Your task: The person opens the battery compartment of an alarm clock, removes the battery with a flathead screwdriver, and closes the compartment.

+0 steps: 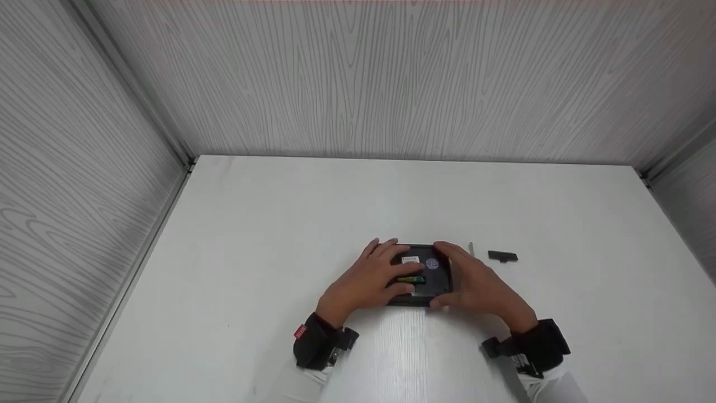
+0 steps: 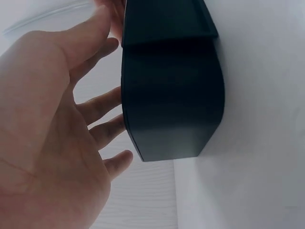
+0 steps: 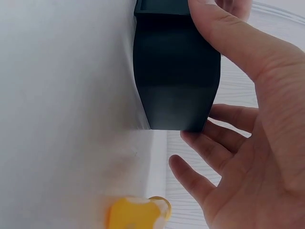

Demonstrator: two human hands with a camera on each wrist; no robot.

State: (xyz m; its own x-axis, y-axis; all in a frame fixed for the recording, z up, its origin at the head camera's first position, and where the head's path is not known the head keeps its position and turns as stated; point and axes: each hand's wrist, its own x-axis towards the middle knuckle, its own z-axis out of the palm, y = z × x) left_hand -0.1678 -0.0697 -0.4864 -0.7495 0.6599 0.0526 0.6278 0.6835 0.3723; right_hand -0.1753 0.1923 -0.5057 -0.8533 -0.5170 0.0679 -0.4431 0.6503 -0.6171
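A black plastic device (image 1: 435, 280) lies on the white table with its labelled side up. A slender green battery (image 1: 411, 280) sits in a slot on that side. My left hand (image 1: 366, 280) lies over the device's left part, fingers spread, forefinger and thumb on either side of the battery. On the right, my right hand (image 1: 475, 280) grips the device, thumb at the near edge and a finger at the far edge. The wrist views show the device's dark wedge-shaped ends, with the left fingers (image 2: 102, 107) and right fingers (image 3: 209, 143) along its upper side.
A small black battery cover (image 1: 503, 256) lies right of the right hand. Between them a thin grey piece (image 1: 471, 249) shows, partly hidden by the hand. In the right wrist view, a yellow-and-white thing (image 3: 136, 214) stands at the lower edge. Grey wood-grain panels (image 1: 358, 84) border the table.
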